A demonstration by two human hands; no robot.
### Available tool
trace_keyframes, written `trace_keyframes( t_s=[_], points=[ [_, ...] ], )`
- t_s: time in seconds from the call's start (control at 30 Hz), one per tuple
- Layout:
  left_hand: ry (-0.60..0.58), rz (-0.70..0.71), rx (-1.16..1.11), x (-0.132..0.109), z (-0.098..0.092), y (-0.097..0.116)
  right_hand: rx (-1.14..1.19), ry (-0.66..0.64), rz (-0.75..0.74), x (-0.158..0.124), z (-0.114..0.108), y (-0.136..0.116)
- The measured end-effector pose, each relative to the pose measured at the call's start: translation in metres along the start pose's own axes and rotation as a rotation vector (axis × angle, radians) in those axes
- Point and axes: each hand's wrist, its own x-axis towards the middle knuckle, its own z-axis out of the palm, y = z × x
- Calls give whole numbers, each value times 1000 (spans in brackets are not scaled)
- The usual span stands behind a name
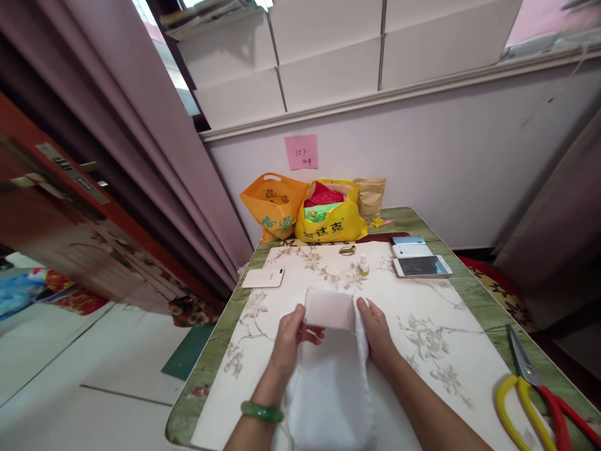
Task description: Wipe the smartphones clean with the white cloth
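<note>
A long white piece of cloth (331, 388) hangs from my hands over the near part of the table, its right edge puckered. At its top is a pale, flat rectangle (330, 309); whether this is a flap or a separate piece, I cannot tell. My left hand (300, 329), with a green bangle on the wrist, grips the left edge by the rectangle's corner, thumb on top and fingers underneath. On the other side, my right hand (374, 326) pinches the right edge of the cloth. A small clear bottle (363, 265) stands just beyond the hands.
Several phones lie on the table: a white one (263, 278) at left, others (422, 267) at right. Large scissors (530, 382) with yellow and red handles rest at the right edge. An orange bag (277, 207), a full yellow bag (331, 216) and a brown packet (370, 195) stand at the back.
</note>
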Motion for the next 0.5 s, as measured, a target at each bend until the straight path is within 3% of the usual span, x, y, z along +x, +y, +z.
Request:
trace_keyframes(
  t_s=[0.1,0.23,0.37,0.43,0.5],
  points=[
    [-133,-175,257,6,-29,13,-122,-157,-74,-2,-1,-5],
    [-301,-151,567,17,-45,28,-187,-304,-146,-6,-1,-7],
    [-477,-58,818,25,-27,31,-175,-427,-165,-9,0,-7],
    [-572,4,895,29,-12,28,-179,-432,-162,-8,-1,-6],
    [-575,42,875,33,0,23,-179,-401,-164,-6,-1,-3]
  ],
)
